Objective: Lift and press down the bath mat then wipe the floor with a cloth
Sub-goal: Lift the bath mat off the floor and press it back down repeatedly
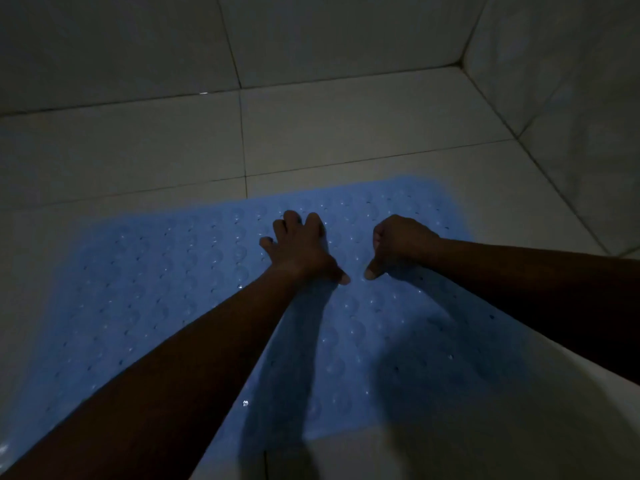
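A pale blue bath mat [145,292] with rows of round bumps lies flat on the white tiled floor [346,133]. My left hand [301,249] rests on the mat near its far edge, fingers spread and palm down. Just to its right, my right hand [398,245] sits on the mat with the fingers curled under and the thumb pointing down onto the surface. Neither hand holds anything. No cloth is in view.
The room is dim. A tiled wall [104,46] rises behind the floor and a second wall [571,98] closes the right side, meeting at a corner at the upper right. Bare floor tiles show beyond the mat's far edge.
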Demonstrator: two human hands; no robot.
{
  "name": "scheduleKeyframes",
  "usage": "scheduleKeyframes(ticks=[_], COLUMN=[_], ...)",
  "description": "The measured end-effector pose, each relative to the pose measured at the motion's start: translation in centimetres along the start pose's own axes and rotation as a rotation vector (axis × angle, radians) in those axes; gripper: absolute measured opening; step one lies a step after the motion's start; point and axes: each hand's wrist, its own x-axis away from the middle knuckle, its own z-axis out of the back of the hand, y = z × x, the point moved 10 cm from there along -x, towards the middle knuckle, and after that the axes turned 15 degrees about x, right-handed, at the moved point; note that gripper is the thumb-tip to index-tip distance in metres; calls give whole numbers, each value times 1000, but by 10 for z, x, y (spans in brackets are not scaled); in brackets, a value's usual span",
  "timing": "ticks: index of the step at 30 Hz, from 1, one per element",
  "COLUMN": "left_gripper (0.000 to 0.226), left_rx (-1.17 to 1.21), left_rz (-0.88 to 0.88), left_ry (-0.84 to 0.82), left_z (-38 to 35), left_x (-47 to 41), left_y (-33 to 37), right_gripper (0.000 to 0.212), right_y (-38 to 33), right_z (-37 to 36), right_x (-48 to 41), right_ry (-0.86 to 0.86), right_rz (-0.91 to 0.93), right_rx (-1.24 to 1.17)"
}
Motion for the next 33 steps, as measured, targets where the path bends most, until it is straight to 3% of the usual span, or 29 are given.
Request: scheduleKeyframes(ticks=[3, 6, 20, 26, 29, 33], left_gripper=[94, 105, 105, 107, 119, 139], left_rx=[-6, -13, 7, -52, -73, -124], left_rz=[3, -4, -78, -62, -38, -13], left_ry=[19, -50, 24, -13, -111, -196], left_z=[-2, -15, -20, -20, -29, -42], left_x=[15, 29, 26, 32, 40, 50], left_y=[-3, -4, -8, -3, -3, -9], right_gripper=[49, 49, 56, 45, 39, 52], right_y=[9, 11, 11, 3, 5, 8], right_z=[-4, -16, -26, -21, -30, -41], right_x=[14, 25, 23, 36, 48, 58], right_ry=[72, 66, 77, 104, 118, 71], right_rz=[2, 30, 9, 36, 74, 160], right_rx=[-77, -124, -69, -30, -8, -9])
